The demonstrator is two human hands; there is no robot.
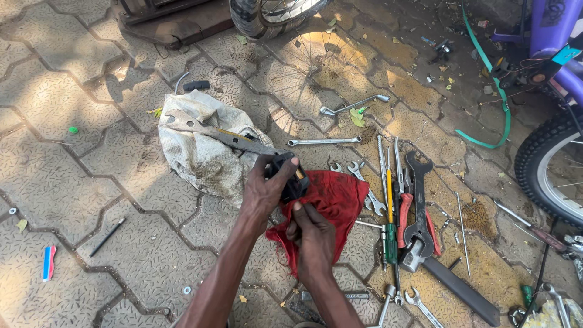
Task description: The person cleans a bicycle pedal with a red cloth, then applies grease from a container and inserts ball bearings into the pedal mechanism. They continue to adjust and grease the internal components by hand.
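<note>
- My left hand (262,193) grips a black bicycle pedal (286,176), fingers closed over its top and near side, holding it up above the paved floor (73,158).
- My right hand (313,238) comes up from below with its fingers curled shut, the thumb touching the pedal's underside; I cannot tell whether they pinch anything small.
- The pedal sits between both hands, right over the edge of a red cloth (337,203) spread on the floor.
- Just left of the pedal lies a crumpled whitish sack (200,155); a long flat grey metal tool (212,130) rests across its top, and what is inside the sack is hidden.
- To the right of the cloth, loose tools lie on the paving in a rough row: small open-ended spanners (364,182), a yellow-shafted screwdriver (389,209), red-handled pliers (405,209) and a large dark wrench (419,206).
- Further up lie a long slim spanner (323,141) and a bent box spanner (355,105).
- A green hose (495,91) curves across the ground near a purple bicycle frame (555,36) and its tyre (540,164) at the right edge.
- Another wheel (267,15) stands at the top.
</note>
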